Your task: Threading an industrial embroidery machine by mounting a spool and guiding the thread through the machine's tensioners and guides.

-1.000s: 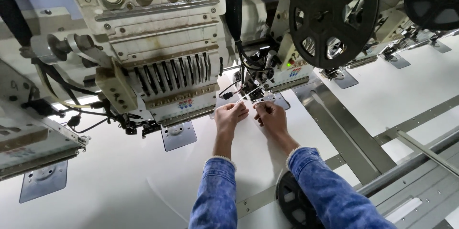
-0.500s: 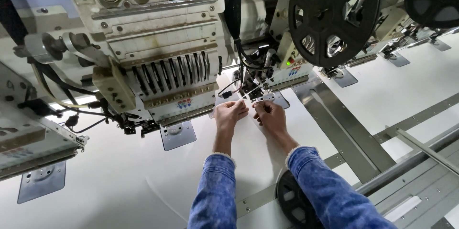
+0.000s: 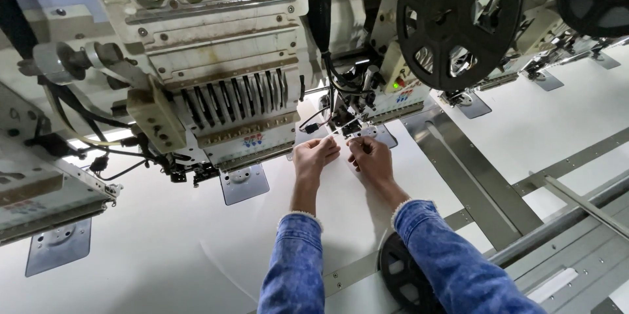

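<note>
Both arms wore mottled blue denim sleeves (image 3: pixel 445 255), bleached in patches, with frayed pale cuffs (image 3: pixel 409 206); the hands were bare.

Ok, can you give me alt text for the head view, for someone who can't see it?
Two hands in blue denim sleeves, left hand and right hand, meet fingertip to fingertip at a small device under an embroidery machine head, over white fabric. A black reel hangs at upper right.
</note>
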